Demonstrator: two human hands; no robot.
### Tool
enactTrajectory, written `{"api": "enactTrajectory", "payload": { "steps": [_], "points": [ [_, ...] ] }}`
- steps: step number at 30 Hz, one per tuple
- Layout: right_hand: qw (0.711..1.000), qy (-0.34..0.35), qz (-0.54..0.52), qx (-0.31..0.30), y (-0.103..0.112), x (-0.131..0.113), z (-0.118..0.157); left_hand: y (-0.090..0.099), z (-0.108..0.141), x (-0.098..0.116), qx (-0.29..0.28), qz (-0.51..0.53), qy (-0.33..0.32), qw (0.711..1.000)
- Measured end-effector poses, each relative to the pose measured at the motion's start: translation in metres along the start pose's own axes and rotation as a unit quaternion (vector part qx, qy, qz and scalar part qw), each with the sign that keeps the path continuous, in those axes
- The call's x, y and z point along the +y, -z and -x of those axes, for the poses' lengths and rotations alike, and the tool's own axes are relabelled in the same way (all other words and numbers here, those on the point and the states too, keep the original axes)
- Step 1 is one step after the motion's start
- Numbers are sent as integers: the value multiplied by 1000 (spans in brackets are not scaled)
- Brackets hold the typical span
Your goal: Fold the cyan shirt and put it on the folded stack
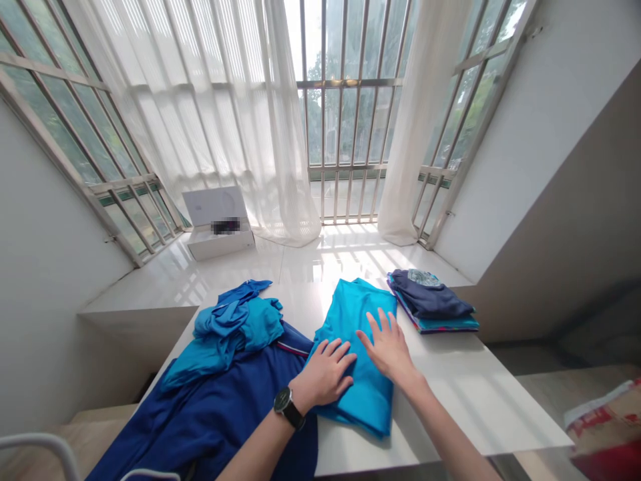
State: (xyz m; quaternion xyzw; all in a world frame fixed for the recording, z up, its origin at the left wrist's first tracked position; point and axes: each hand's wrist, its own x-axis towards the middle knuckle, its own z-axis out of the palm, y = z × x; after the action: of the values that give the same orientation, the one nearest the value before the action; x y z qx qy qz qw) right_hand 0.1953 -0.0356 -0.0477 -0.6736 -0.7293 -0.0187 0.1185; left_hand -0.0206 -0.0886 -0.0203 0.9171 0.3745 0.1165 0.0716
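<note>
A bright turquoise garment (368,401), folded into a long shape, lies on the white table (471,401). My left hand (326,374), with a black watch on the wrist, rests on its left side, fingers spread. Over its right part is my right hand (388,344), fingers apart and holding nothing. Left of the garment are a crumpled blue and teal clothing heap (235,327) and a large navy garment (235,394). A folded stack (433,297) with a dark piece on top sits at the back right.
An open white box (220,244) stands on the window ledge (295,264) behind the table. White curtains (225,120) hang before barred windows. A curved white rail (45,441) is at lower left, and a red and beige item (608,427) at lower right.
</note>
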Motion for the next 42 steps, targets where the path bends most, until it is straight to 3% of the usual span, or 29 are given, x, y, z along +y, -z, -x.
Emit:
{"api": "enactTrajectory", "payload": {
  "steps": [3, 5, 9, 12, 15, 17, 21, 24, 27, 33, 42],
  "points": [
    [1000, 4, -5, -15, -23, -1, 38, -16, 10, 5, 8, 3, 17, 1000],
    [999, 27, -4, -28, -30, 6, 44, -27, 9, 16, 13, 14, 45, 999],
    [988, 135, -19, -68, -25, 32, 14, -44, -10, 42, 20, 69, 139, 988],
    [974, 208, -19, -86, -14, 50, -14, -46, -25, 50, 0, 123, 171, 978],
    [974, 208, 8, -91, -4, 59, -20, -36, -27, 38, -22, 145, 132, 980],
    [978, 199, 20, -64, 0, 60, -6, -28, -22, 22, -29, 129, 64, 989],
    [983, 181, -5, 20, -2, 51, 55, -21, -10, -10, -8, 70, -74, 995],
    [991, 128, -25, 22, -5, 40, 103, -24, -5, -18, 18, 50, -107, 993],
    [995, 84, -45, 30, -2, 32, 130, -24, -3, -17, 39, 60, -110, 991],
    [992, 35, -95, 79, 4, 27, 132, -7, 1, -14, 61, 121, -122, 983],
    [986, 5, -136, 93, 2, 29, 128, 5, 8, -15, -54, 138, -136, 980]
  ]
}}
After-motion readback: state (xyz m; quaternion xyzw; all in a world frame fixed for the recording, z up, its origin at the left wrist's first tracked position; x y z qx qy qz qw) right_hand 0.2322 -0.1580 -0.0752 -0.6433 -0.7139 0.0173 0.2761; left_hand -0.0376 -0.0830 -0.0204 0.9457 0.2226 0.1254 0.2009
